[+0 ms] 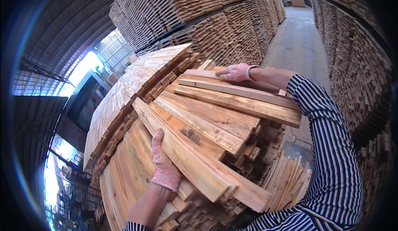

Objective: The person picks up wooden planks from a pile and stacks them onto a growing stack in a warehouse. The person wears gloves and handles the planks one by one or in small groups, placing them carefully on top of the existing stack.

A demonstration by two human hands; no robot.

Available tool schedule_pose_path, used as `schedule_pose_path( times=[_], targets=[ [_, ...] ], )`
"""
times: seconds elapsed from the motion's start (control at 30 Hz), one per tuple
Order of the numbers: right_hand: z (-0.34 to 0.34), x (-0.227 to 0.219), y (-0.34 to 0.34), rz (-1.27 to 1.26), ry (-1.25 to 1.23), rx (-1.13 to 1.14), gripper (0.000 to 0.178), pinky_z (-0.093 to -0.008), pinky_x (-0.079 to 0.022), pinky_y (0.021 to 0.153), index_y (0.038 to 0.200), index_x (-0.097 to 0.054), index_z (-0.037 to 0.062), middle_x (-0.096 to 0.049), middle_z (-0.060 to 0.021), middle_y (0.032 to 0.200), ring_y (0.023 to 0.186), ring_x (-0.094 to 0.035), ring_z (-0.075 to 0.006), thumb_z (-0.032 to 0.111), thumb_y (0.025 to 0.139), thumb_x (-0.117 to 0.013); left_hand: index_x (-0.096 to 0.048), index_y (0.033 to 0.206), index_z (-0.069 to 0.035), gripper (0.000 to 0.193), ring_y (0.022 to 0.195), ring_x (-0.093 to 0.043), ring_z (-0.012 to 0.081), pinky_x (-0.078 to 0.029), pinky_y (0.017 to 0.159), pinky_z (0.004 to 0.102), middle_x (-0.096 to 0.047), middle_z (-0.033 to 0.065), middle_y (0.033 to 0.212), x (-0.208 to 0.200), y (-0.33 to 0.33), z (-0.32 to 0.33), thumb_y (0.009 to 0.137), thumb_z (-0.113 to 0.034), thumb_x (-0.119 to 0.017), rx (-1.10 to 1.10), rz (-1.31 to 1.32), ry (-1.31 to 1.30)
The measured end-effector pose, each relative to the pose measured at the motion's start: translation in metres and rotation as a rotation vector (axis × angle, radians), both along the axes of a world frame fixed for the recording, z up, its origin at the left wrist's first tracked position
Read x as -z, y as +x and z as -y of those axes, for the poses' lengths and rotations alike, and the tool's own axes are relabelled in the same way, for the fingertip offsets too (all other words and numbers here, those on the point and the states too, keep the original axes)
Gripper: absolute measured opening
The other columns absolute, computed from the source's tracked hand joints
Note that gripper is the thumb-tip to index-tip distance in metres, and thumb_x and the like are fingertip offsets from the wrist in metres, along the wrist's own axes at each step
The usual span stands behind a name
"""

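Both my hands wear pinkish-white knit gloves. My left hand [166, 166] is at the left edge of a long wooden plank [188, 154] that lies slanted across the near part of the stack. Its thumb points up along the plank's edge, and its other fingers are hidden, seemingly curled beneath the wood. Farther off, my right hand [238, 72] grips another wooden plank [202, 74] near the back, with its fingertips toward the left. Between my hands, several loose planks [232, 102] fan out over the stack, their ends jutting unevenly. Dark knots mark one board.
A raised layer of boards [128, 90] on short crosswise pieces rises at the left of the stack. Tall stacks of lumber [232, 32] stand behind, with another lumber wall [352, 61] at the right. A concrete aisle [294, 36] runs between them. Thin strips [288, 177] lie below right.
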State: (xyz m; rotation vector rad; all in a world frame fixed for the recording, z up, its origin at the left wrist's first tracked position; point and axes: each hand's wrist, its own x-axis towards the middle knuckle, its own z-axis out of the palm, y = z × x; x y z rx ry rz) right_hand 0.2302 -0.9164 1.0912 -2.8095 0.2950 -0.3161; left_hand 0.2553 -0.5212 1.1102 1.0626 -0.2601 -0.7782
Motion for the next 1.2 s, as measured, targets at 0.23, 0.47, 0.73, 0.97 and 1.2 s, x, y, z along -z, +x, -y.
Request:
schedule_pose_path(
  times=[0.23, 0.47, 0.73, 0.97, 1.2],
  targets=[
    [-0.016, -0.024, 0.001, -0.099, -0.116, -0.002, 0.056, -0.0424, -0.043, 0.1, 0.131, -0.057, 0.0131, -0.06, -0.0176, 0.129, 0.121, -0.055, -0.0359, 0.053, 0.097, -0.04, -0.054, 0.114, 0.005, 0.074, 0.097, -0.061, 0.0351, -0.051, 0.092, 0.0468, -0.06, 0.0211, 0.105, 0.007, 0.006, 0.003, 0.081, -0.061, -0.059, 0.142, -0.074, -0.094],
    [-0.091, -0.046, -0.085, -0.157, 0.002, -0.028, 0.076, -0.0399, -0.043, 0.102, 0.141, -0.05, 0.0113, -0.058, -0.0194, 0.132, 0.121, -0.056, -0.0345, 0.06, 0.084, -0.061, -0.053, 0.115, 0.004, 0.069, 0.098, -0.06, 0.0326, -0.051, 0.093, 0.0458, -0.06, 0.0193, 0.104, 0.012, 0.018, -0.003, 0.084, -0.058, -0.057, 0.206, -0.021, -0.118],
    [-0.102, -0.087, -0.083, 0.02, 0.088, 0.051, 0.062, -0.0322, -0.048, 0.094, 0.135, -0.059, 0.0193, -0.067, -0.0107, 0.124, 0.112, -0.063, -0.0239, 0.043, 0.08, -0.073, -0.056, 0.112, 0.004, 0.071, 0.094, -0.062, 0.033, -0.053, 0.087, 0.0441, -0.062, 0.0194, 0.101, 0.003, 0.001, -0.001, 0.085, -0.061, -0.055, 0.122, 0.024, -0.079],
    [-0.137, -0.042, -0.043, -0.166, -0.126, 0.09, 0.064, -0.0457, -0.052, 0.086, 0.138, -0.049, 0.0115, -0.065, -0.0179, 0.118, 0.106, -0.065, -0.0346, 0.035, 0.081, -0.069, -0.054, 0.115, 0.004, 0.072, 0.096, -0.061, 0.0338, -0.052, 0.09, 0.0453, -0.06, 0.0206, 0.107, 0.004, 0.003, -0.001, 0.084, -0.062, -0.056, 0.083, 0.002, -0.043],
    [-0.097, -0.077, -0.067, -0.155, -0.073, 0.167, 0.063, -0.0407, -0.054, 0.084, 0.14, -0.048, 0.0106, -0.067, -0.0182, 0.108, 0.1, -0.067, -0.0293, 0.028, 0.08, -0.06, -0.053, 0.115, 0.002, 0.073, 0.099, -0.061, 0.0326, -0.052, 0.093, 0.0447, -0.059, 0.0192, 0.107, -0.002, -0.002, 0.002, 0.083, -0.063, -0.055, 0.064, -0.047, -0.031]
  ],
)
